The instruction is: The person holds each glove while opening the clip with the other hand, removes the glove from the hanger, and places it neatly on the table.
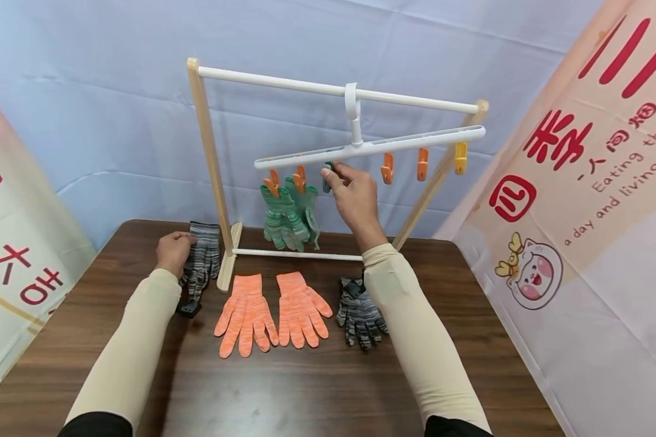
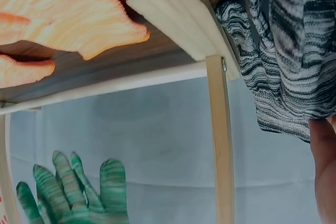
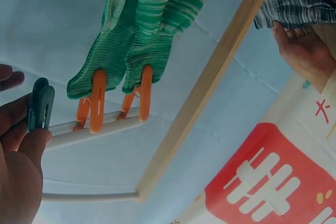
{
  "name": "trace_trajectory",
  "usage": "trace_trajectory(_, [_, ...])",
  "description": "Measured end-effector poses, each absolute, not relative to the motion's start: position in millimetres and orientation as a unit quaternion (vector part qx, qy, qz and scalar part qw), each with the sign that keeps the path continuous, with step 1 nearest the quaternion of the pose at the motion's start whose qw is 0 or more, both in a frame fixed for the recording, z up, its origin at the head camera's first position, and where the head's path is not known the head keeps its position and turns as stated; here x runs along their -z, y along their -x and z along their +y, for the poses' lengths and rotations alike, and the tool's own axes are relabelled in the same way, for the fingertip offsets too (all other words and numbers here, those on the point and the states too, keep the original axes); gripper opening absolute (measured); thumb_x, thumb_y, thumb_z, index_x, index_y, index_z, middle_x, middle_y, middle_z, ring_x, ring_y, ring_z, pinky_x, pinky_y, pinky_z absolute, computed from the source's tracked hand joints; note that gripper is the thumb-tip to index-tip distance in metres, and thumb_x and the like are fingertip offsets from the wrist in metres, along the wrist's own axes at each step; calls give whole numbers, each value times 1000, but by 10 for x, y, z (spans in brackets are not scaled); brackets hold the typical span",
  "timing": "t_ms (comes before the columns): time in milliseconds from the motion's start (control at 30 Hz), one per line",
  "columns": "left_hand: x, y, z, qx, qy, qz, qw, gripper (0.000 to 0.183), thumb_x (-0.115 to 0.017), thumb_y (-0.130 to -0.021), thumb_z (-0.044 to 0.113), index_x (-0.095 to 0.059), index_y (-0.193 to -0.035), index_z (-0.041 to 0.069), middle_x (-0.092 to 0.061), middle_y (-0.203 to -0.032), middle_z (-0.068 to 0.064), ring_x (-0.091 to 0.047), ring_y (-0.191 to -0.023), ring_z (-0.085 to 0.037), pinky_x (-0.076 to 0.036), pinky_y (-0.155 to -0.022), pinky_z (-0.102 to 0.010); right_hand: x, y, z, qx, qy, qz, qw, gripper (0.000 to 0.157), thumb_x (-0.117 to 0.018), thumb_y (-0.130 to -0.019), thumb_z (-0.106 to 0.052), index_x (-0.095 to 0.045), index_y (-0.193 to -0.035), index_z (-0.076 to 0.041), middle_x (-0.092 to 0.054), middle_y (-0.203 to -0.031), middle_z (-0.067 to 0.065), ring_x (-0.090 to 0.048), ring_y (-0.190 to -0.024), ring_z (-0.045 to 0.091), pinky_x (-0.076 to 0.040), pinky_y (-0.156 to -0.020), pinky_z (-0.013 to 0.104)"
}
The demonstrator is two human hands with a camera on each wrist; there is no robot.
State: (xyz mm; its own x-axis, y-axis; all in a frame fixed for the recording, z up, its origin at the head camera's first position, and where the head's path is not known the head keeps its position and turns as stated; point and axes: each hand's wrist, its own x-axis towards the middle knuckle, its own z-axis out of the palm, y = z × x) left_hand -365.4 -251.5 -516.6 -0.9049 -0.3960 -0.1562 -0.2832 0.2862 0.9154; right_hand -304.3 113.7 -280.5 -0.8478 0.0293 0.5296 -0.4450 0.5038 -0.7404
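My left hand (image 1: pixel 173 254) pinches a black-and-grey striped knit glove (image 1: pixel 203 250) by its cuff, beside the rack's left foot. In the left wrist view, the thumb (image 2: pixel 323 153) lies against the cuff of that striped glove (image 2: pixel 307 72). My right hand (image 1: pixel 356 200) pinches a dark green clothes peg (image 3: pixel 41 106) below the white hanger (image 1: pixel 399 144). Left of that hand, green striped gloves (image 1: pixel 287 217) hang from the hanger by two orange pegs (image 1: pixel 299 178). In the right wrist view, these orange pegs (image 3: pixel 97 100) grip the glove cuffs.
The hanger hooks over the top bar (image 1: pixel 273 81) of a wooden rack (image 1: pixel 210 145). Two orange gloves (image 1: pixel 248 315) and another striped glove (image 1: pixel 358 312) lie on the brown table (image 1: pixel 240 394). Right of my right hand hang two orange pegs and a yellow peg (image 1: pixel 461 158).
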Motion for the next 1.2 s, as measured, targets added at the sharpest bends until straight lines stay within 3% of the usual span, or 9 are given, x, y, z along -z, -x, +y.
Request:
trace_trajectory(133, [5300,3758,-2572,541,-216,-811,57,46,-43,-93,44,-51,-127,14,-42,-135,-8,-40,-119,-31,-36,-90,-52,2813,3043,1118,-485,-129,-831,242,34,-63,-86,-36,-66,-115,-18,-63,-115,-1,-62,-85,12,-47,-61,29])
trace_trajectory(633, [5235,3799,-2575,500,-214,-838,50,48,-43,-93,46,-53,-128,15,-46,-132,-10,-45,-110,-30,-42,-80,-46,2755,3016,1091,-485,-125,-832,240,36,-62,-86,-37,-65,-116,-17,-61,-118,-2,-60,-85,12,-45,-59,29])
trace_trajectory(967, [4793,3494,-2435,512,-230,-828,18,43,-51,-92,35,-54,-126,8,-46,-131,-15,-44,-113,-34,-44,-73,-42,2780,3011,1107,-483,-128,-830,245,34,-61,-86,-38,-66,-115,-20,-63,-113,-3,-60,-86,14,-45,-59,30])
trace_trajectory(1200, [4778,3386,-2403,503,-200,-841,9,44,-42,-95,29,-50,-130,3,-45,-131,-19,-44,-112,-36,-41,-82,-47,2798,3011,1117,-485,-116,-832,242,34,-62,-86,-38,-65,-116,-21,-63,-114,-4,-61,-90,13,-48,-64,30])
